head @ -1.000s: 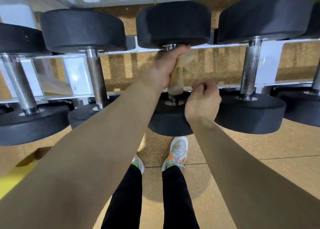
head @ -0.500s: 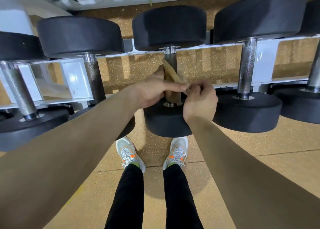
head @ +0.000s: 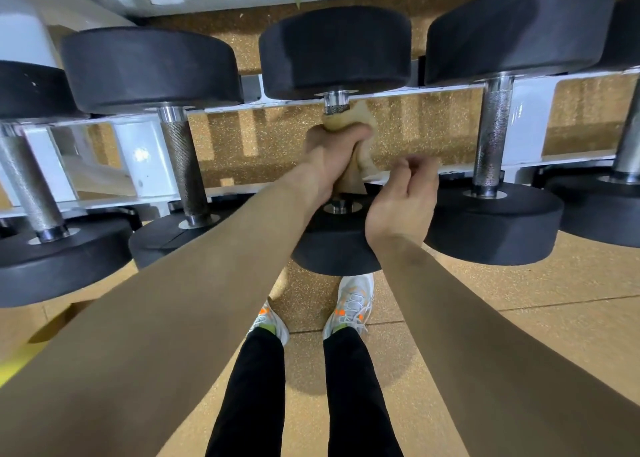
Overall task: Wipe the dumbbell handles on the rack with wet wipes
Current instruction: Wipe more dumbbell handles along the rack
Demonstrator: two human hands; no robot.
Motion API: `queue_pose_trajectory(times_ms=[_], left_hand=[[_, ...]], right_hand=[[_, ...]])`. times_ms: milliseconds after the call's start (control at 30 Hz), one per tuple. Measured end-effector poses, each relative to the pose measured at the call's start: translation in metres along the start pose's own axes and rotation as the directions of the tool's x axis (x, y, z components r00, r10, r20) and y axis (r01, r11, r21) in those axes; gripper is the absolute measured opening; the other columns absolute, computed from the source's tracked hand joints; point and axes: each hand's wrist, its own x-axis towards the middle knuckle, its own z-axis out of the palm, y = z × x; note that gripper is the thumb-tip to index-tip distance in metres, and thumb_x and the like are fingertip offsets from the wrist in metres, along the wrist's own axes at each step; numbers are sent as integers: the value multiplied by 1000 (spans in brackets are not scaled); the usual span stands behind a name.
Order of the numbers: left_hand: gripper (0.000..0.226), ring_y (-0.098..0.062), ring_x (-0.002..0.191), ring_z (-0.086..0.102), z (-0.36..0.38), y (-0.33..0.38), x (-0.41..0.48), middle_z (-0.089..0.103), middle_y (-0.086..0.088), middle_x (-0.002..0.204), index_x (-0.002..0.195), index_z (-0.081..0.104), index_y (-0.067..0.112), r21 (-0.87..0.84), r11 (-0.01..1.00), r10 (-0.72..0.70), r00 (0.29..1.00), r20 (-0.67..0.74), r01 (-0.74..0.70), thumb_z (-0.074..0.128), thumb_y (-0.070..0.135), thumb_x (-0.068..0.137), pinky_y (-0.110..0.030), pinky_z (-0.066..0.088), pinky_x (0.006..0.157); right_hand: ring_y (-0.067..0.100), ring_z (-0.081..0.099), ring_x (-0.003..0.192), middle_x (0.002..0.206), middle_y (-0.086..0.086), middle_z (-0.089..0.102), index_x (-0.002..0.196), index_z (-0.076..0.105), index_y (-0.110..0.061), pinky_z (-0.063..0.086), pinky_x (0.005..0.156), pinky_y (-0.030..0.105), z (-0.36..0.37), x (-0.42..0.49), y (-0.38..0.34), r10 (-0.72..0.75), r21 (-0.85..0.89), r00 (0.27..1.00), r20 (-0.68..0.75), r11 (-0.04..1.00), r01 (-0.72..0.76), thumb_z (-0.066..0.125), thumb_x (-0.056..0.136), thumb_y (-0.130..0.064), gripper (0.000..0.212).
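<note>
head view: dumbbells lie across the white rack (head: 145,152), bars running 12-to-6 in frame, so each one is reachable from the front between its black ends (head: 332,51)

middle dumbbell handle (head: 335,106) sits at 12 o'clock from frame centre. left hand (head: 334,155) is fisted round it with the wipe (head: 348,121) between palm and steel. Full wrap puts the wipe on the whole circumference, so a slide or twist should cover the knurling. wipe bunches out at 12 o'clock of the fist, loose tail sticks out at 5 o'clock

bare knurled steel shows only above the fist, just under the far end; the lower stretch is hidden by hand and wipe

right hand (head: 405,197) is at 3 o'clock of the left, just beside the wipe tail, apart from it as far as I can tell. Fingers loosely curled, a bit blurred, nothing in them. Looks placed to catch or re-tuck the tail

right handle (head: 491,134) at 2 o'clock and left handle (head: 183,166) at 9 o'clock are bare, no hand on either; can't tell if wiped

judgement: mid-wipe on the middle bar
</note>
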Motion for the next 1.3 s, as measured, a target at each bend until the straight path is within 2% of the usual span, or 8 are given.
queue_pose_trajectory(times_ms=[333,467,600,733,900,1033,1133,1300], left_hand=[[18,-5,52,49,-20,2,27,51,10,58,96,59,20,-425,878,52,839,542,220,72,29,88,-21,46,60],[31,-9,61,57,-30,-14,24,57,6,65,83,65,18,-251,938,-12,746,665,239,91,27,68,-25,51,63],[35,-23,78,64,-32,-23,11,64,-11,86,107,62,3,-49,990,-85,837,541,133,78,19,80,-32,58,68],[48,-27,89,73,-12,-23,-5,75,-10,99,117,67,8,191,979,-100,986,136,73,83,33,79,-39,62,81],[6,-21,68,70,16,1,-14,70,-3,71,91,67,11,25,992,-121,986,-112,124,68,17,89,-35,63,70],[7,-10,62,63,15,15,-1,66,3,71,85,63,16,-107,993,-56,994,-89,46,69,14,89,-22,53,54],[22,-10,69,64,3,29,8,65,5,74,78,59,20,-117,991,56,996,-72,-64,80,21,82,-28,57,72],[17,-10,51,52,-15,20,18,55,4,61,86,63,15,-250,962,-13,933,359,110,70,30,91,-26,47,51]], right_hand=[[20,53,92,110,6,62,101,53,-22,31,71,30,0,2,2,44,-16,998,47,999,-43,39,97,-26,15],[22,53,97,110,4,61,101,53,-21,30,71,30,0,2,2,45,-11,998,44,999,-44,37,94,-28,18],[22,54,99,112,4,62,101,51,-23,32,74,31,-1,2,2,43,-29,998,53,999,-42,35,94,-31,19],[24,55,98,111,6,62,99,51,-22,35,76,32,1,2,3,40,-37,998,47,999,-38,34,91,-34,23],[25,55,96,109,7,63,98,52,-21,32,73,30,1,4,4,39,-36,998,39,999,-38,34,90,-33,24],[25,54,97,109,7,63,98,52,-21,34,75,32,1,4,6,52,-32,997,51,998,-50,34,90,-35,24],[24,54,95,107,6,63,98,52,-21,35,75,32,1,4,5,56,-29,997,57,998,-54,33,89,-35,25],[23,55,93,104,6,64,96,55,-21,37,75,34,1,5,5,58,-44,997,55,997,-56,34,89,-35,26]])
